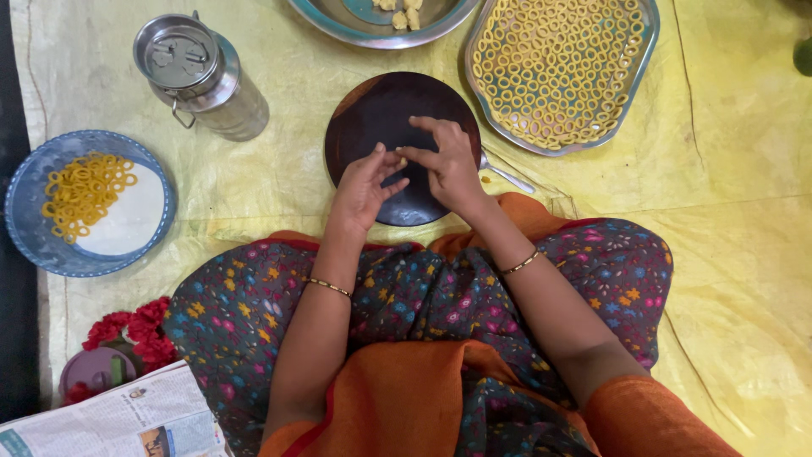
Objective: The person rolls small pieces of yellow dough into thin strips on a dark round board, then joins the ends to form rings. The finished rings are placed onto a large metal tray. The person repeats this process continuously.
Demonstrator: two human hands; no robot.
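Note:
Over a round dark wooden board (381, 106), my left hand (365, 182) and my right hand (448, 165) meet at the fingertips. Between them they pinch a small piece of pale yellow dough (403, 160), mostly hidden by the fingers. The board lies on a yellow sheet just beyond my knees. Both wrists wear thin bangles.
A steel tray (647, 51) with several yellow dough rings sits at the far right. A steel bowl (338, 25) with dough lumps is at the top. A lidded steel canister (199, 72) stands at the left, beside a blue plate (34, 237) of rings. A spoon handle (509, 178) pokes out right of the board. Newspaper (118, 419) lies at bottom left.

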